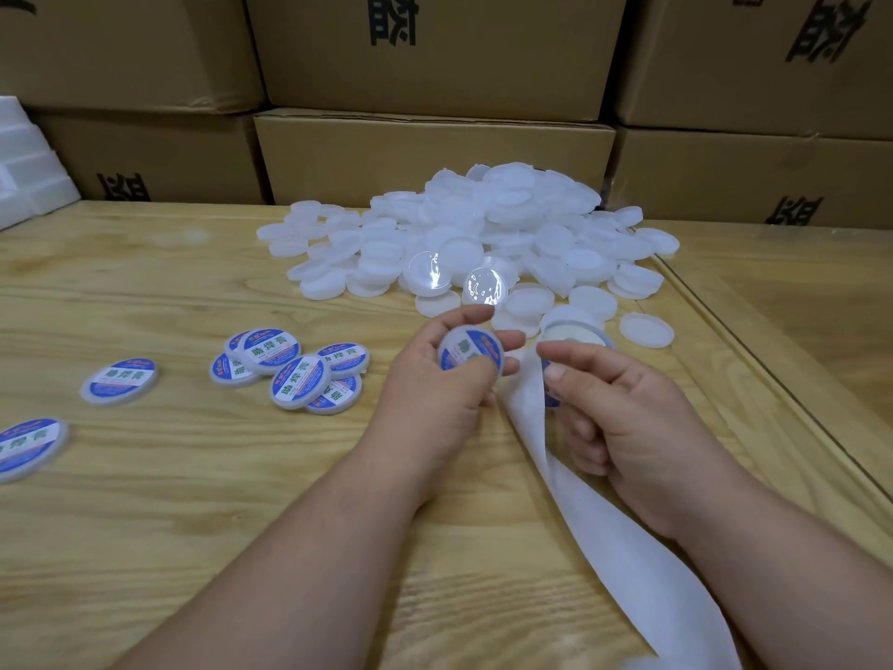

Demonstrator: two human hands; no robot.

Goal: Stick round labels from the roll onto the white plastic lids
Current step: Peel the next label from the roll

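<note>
The labelled lid (pixel 471 354) sits in the left hand (pixel 435 379), pinched at its rim between the thumb below and the fingertips above, blue-and-white label facing up. The grip is closed round it, held just above the desk (pixel 193 500).

Just to its right, the right hand (pixel 623 418) has its fingers curled, thumb and forefinger pinching near the edge of the label roll (pixel 572 338), which lies on the desk partly hidden behind the fingers. A bit of blue label (pixel 551 398) shows under the thumb; whether the grip has it or only the backing I cannot tell. The white backing strip (pixel 604 539) runs from the roll down between the 2 hands and off the bottom edge.

Beyond the hands a heap of plain white lids (pixel 483 234) spreads across the desk, with 2 clear discs (pixel 485 285) lying on its near side.

To the left, a cluster of about 6 finished lids (pixel 290 367) overlap each other, with 2 more (pixel 120 382) lying apart further left.

Cardboard boxes (pixel 435 157) are stacked behind the desk, and white foam (pixel 29 176) stands at the far left.
</note>
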